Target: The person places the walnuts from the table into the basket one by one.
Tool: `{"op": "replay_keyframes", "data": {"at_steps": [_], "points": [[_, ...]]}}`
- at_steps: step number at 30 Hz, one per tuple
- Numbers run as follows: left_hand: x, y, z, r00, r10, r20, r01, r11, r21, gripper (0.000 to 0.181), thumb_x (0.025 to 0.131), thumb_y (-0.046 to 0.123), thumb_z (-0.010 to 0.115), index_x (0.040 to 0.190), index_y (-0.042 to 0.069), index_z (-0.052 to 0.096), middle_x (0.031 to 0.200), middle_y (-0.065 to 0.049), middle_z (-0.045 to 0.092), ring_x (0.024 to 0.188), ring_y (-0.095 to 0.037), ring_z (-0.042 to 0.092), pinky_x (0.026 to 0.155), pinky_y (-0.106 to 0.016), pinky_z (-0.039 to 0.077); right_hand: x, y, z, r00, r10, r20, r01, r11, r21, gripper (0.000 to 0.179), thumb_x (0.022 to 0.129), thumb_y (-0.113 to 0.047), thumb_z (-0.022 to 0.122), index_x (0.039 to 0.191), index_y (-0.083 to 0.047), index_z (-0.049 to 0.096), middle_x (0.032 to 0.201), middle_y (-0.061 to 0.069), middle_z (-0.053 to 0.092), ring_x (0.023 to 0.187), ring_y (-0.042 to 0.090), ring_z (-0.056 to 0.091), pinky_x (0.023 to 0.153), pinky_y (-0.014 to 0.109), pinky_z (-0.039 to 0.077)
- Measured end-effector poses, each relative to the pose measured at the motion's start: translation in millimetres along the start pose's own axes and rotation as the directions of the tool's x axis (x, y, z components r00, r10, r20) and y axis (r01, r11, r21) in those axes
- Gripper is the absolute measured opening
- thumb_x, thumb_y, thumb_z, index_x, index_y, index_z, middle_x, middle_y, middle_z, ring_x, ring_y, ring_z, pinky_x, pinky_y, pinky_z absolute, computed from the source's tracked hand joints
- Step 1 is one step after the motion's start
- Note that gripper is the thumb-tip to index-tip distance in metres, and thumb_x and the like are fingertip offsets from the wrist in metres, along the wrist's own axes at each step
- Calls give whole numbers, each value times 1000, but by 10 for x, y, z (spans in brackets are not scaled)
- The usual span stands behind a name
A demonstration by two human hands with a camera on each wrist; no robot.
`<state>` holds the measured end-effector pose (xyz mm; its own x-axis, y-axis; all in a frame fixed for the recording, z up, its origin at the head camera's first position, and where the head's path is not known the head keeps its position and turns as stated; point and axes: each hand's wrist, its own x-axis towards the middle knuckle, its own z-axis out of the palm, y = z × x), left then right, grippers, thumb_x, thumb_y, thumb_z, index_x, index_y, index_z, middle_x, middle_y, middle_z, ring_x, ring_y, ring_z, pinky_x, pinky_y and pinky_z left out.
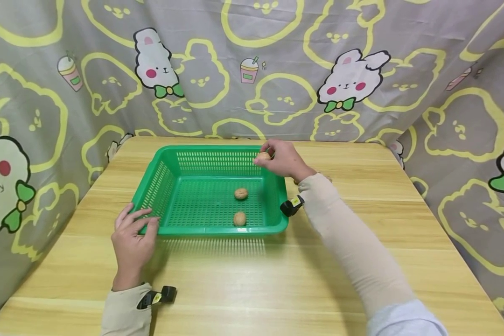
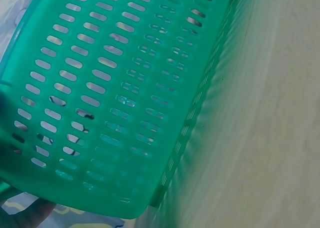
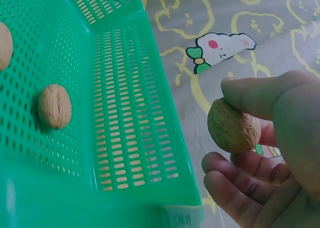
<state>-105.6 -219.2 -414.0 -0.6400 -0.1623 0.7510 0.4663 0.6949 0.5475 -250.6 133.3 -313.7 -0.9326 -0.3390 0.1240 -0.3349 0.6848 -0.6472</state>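
A green plastic basket (image 1: 218,231) with slotted walls stands on the wooden table. Two walnuts lie on its floor, one walnut (image 1: 241,193) toward the middle and another walnut (image 1: 240,219) close to the front wall. My left hand (image 1: 132,242) holds the basket's front left corner, fingers over the rim; the left wrist view mostly shows the slotted wall. Over the back right corner, my right hand (image 1: 283,158) pinches a walnut (image 3: 234,126) between thumb and fingers. In the right wrist view this walnut appears beside the basket's rim.
Small brown things (image 1: 327,177) peek out behind the right wrist, mostly hidden by it. The wooden table (image 1: 218,289) extends around the basket. A grey curtain (image 1: 210,74) with cartoon animals hangs behind and along both sides.
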Motion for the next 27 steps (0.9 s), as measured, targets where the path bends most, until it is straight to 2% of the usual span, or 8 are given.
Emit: {"op": "replay_keyframes", "data": {"at_steps": [8,15,20,27], "points": [[-8,-20,4,1000,0,-13,0,1000,-10,19,80,6,63,68,-5,72,88,-25,69,118,-47,51,107,-48,32,45,-38,107,999,-17,29,16,1000,26,35,89,-30,70,113,-6,62,96,11,60,78,23,59,73,39,49],[-13,-26,2,1000,1,-4,-1,1000,2,21,82,7,61,69,-5,72,89,-26,68,118,-47,51,107,-48,32,98,-24,229,996,-12,91,9,1000,30,34,90,-29,69,115,-8,62,103,11,61,86,23,63,77,39,51],[-7,-45,8,1000,17,10,-17,1000,13,26,84,11,61,68,-8,70,88,-28,68,117,-49,51,108,-46,31,123,-16,292,987,-39,155,36,999,17,31,91,-26,68,115,-8,62,108,13,61,90,24,64,78,38,52],[5,-51,12,1000,30,-3,-30,1000,8,26,83,10,62,68,-9,70,86,-27,68,114,-50,52,108,-47,31,159,-49,386,967,-57,249,65,998,-24,30,92,-24,66,116,-7,62,109,11,62,90,23,60,77,38,50]]}}
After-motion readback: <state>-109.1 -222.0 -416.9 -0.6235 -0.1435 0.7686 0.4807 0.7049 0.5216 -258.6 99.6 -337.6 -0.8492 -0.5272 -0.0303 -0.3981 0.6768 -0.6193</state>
